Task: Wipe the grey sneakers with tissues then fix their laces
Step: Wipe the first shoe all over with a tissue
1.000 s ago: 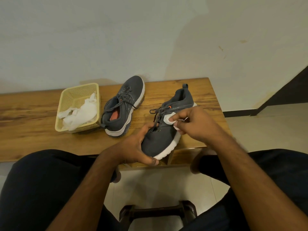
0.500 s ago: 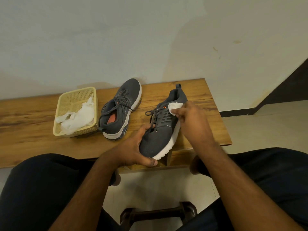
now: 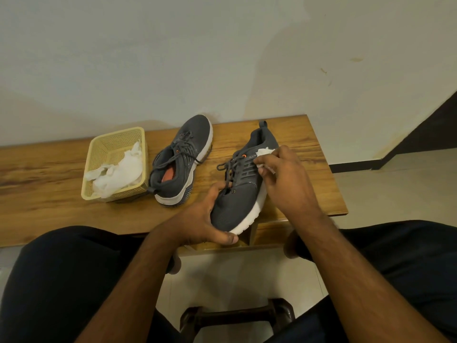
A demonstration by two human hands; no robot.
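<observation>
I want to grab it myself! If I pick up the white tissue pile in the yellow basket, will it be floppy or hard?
Probably floppy: the tissue pile lies crumpled and draped against the basket wall. Likely very light too, being thin paper. It may come apart into separate pieces, since loose ends stick out.

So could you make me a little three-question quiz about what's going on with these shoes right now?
1. True or false: the right hand holds a tissue against the near sneaker.
2. What lies in the yellow basket? A) laces B) crumpled tissues C) a brush
3. Fill in: the left hand grips the near sneaker at its ____ end.

Key: 1 true. 2 B, the crumpled tissues. 3 toe; the other sneaker lies untouched on the wooden table.
</observation>
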